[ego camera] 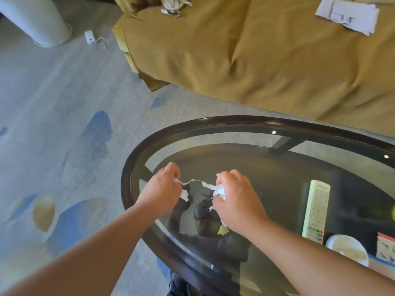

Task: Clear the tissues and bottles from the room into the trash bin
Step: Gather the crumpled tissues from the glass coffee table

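Right now both my hands work just above the near-left end of the glass tabletop, each holding paper. My left hand pinches a tissue scrap; the fingers of my right hand curl round a tissue wad. A thin strip trails between them; whether it joins both I cannot tell. It is all white, creased and ragged-edged. I judge it nearly weightless, soft and quick to tear, so I would grip the balled bulk, not the loose edges.
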A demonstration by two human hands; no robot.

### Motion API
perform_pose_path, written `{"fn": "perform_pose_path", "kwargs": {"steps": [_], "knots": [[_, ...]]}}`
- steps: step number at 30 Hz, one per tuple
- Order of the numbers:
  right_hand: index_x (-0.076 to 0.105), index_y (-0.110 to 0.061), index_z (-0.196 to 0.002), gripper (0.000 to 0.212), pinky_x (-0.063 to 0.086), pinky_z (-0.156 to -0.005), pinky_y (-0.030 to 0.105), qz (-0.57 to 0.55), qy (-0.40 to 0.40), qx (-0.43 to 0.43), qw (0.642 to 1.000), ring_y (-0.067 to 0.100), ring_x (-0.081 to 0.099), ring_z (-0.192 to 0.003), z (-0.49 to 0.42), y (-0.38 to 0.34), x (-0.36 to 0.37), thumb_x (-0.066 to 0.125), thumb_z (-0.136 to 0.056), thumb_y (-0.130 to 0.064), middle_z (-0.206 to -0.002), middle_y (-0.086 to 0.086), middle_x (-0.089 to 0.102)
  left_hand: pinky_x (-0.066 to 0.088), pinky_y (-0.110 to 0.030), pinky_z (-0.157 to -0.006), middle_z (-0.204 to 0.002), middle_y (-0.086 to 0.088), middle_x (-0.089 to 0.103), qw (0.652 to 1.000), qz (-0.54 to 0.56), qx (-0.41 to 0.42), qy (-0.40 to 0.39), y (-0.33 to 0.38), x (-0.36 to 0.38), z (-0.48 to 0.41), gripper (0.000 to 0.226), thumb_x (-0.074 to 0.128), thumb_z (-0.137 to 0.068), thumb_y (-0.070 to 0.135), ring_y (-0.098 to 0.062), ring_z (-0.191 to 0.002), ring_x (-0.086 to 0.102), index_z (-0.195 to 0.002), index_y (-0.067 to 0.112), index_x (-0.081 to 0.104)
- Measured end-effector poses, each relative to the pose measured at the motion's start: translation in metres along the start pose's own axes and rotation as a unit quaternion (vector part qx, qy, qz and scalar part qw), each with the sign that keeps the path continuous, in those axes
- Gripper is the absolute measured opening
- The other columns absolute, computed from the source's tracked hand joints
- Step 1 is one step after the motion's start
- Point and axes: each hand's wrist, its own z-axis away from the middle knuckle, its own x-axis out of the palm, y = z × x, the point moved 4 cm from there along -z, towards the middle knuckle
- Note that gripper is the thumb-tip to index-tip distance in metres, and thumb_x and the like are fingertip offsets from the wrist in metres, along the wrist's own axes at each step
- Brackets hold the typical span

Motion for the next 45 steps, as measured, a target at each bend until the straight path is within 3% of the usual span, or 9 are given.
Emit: {"fn": "perform_pose_path", "kwargs": {"steps": [2, 4, 9, 13, 16, 20, 28, 38, 45], "knots": [[0.043, -0.02, -0.096, 0.015, 0.03, -0.057, 0.027, -0.005, -0.011, -0.008, 1.0, 0.022, 0.046, -0.085, 0.007, -0.017, 0.006, 0.052, -0.085, -0.016, -0.103, -0.005, 0.04, 0.06, -0.039, -0.056, -0.094, 0.007, 0.061, 0.999, 0.032, -0.005, -0.005, -0.013, -0.009, 0.016, 0.023, 0.041, -0.097, 0.015, -0.015, -0.066, 0.066, -0.107, 0.032, 0.052], [0.036, -0.025, -0.093, 0.02, 0.024, -0.049, 0.019, -0.012, -0.014, -0.018, 1.0, 0.021, 0.046, -0.074, 0.013, -0.034, 0.012, 0.053, -0.086, -0.016, -0.103, -0.008, 0.034, 0.059, -0.036, -0.056, -0.085, 0.006, 0.064, 1.0, 0.025, 0.0, -0.003, -0.022, -0.019, 0.031, 0.027, 0.041, -0.096, 0.011, -0.015, -0.063, 0.065, -0.096, 0.028, 0.062], [0.035, -0.025, -0.094, 0.021, 0.028, -0.052, 0.021, -0.028, -0.01, -0.046, 0.999, 0.019, 0.047, -0.079, 0.03, -0.07, 0.026, 0.052, -0.087, -0.014, -0.115, -0.009, 0.043, 0.048, -0.029, -0.054, -0.07, 0.002, 0.058, 0.999, 0.011, 0.024, 0.041, -0.035, -0.043, 0.061, 0.028, 0.037, -0.093, 0.008, -0.013, -0.061, 0.055, -0.077, 0.014, 0.059], [0.036, -0.026, -0.092, 0.018, 0.03, -0.055, 0.031, -0.013, -0.009, -0.009, 1.0, 0.021, 0.047, -0.08, 0.05, -0.094, 0.043, 0.049, -0.089, -0.015, -0.095, -0.011, 0.047, 0.047, -0.033, -0.06, -0.078, 0.005, 0.053, 0.994, 0.056, 0.052, 0.079, -0.05, -0.054, 0.084, 0.01, 0.05, -0.088, 0.018, -0.016, -0.07, 0.053, -0.078, 0.017, 0.05], [0.041, -0.023, -0.101, 0.017, 0.037, -0.059, 0.033, -0.009, 0.011, 0.001, 1.0, 0.023, 0.05, -0.081, 0.073, -0.117, 0.062, 0.049, -0.089, -0.014, -0.101, -0.007, 0.051, 0.042, -0.03, -0.058, -0.078, 0.004, 0.051, 0.992, 0.053, 0.076, 0.083, -0.072, -0.059, 0.109, 0.019, 0.057, -0.088, 0.026, -0.015, -0.067, 0.048, -0.078, 0.015, 0.046], [0.049, -0.021, -0.111, 0.023, 0.046, -0.07, 0.037, -0.013, 0.06, 0.011, 0.998, 0.024, 0.054, -0.09, 0.113, -0.152, 0.084, 0.051, -0.089, -0.015, -0.111, -0.002, 0.053, 0.041, -0.028, -0.054, -0.084, 0.007, 0.053, 0.988, 0.067, 0.124, 0.069, -0.109, -0.077, 0.147, 0.004, 0.049, -0.093, 0.019, -0.011, -0.07, 0.052, -0.091, 0.021, 0.047], [0.051, -0.019, -0.098, 0.012, 0.041, -0.061, 0.034, 0.004, 0.109, 0.058, 0.992, 0.023, 0.053, -0.078, 0.191, -0.2, 0.126, 0.055, -0.087, -0.023, -0.1, -0.002, 0.051, 0.039, -0.022, -0.059, -0.102, 0.006, 0.052, 0.98, 0.047, 0.187, 0.059, -0.169, -0.094, 0.208, 0.013, 0.046, -0.096, 0.018, -0.012, -0.08, 0.052, -0.105, 0.024, 0.053], [0.055, -0.016, -0.1, 0.013, 0.031, -0.059, 0.03, -0.011, 0.104, 0.083, 0.991, 0.019, 0.048, -0.075, 0.251, -0.174, 0.188, 0.054, -0.089, -0.022, -0.11, -0.004, 0.047, 0.041, -0.026, -0.054, -0.103, 0.003, 0.052, 0.985, 0.018, 0.174, 0.002, -0.203, -0.028, 0.254, 0.016, 0.044, -0.096, 0.016, -0.013, -0.07, 0.052, -0.107, 0.022, 0.053], [0.055, -0.016, -0.103, 0.015, 0.028, -0.051, 0.026, -0.014, 0.082, 0.085, 0.993, 0.016, 0.046, -0.069, 0.29, -0.122, 0.252, 0.054, -0.09, -0.022, -0.108, -0.004, 0.049, 0.037, -0.026, -0.065, -0.111, -0.002, 0.054, 0.985, -0.027, 0.167, -0.024, -0.242, 0.049, 0.275, 0.018, 0.044, -0.096, 0.014, -0.018, -0.084, 0.051, -0.111, 0.019, 0.053]]}}
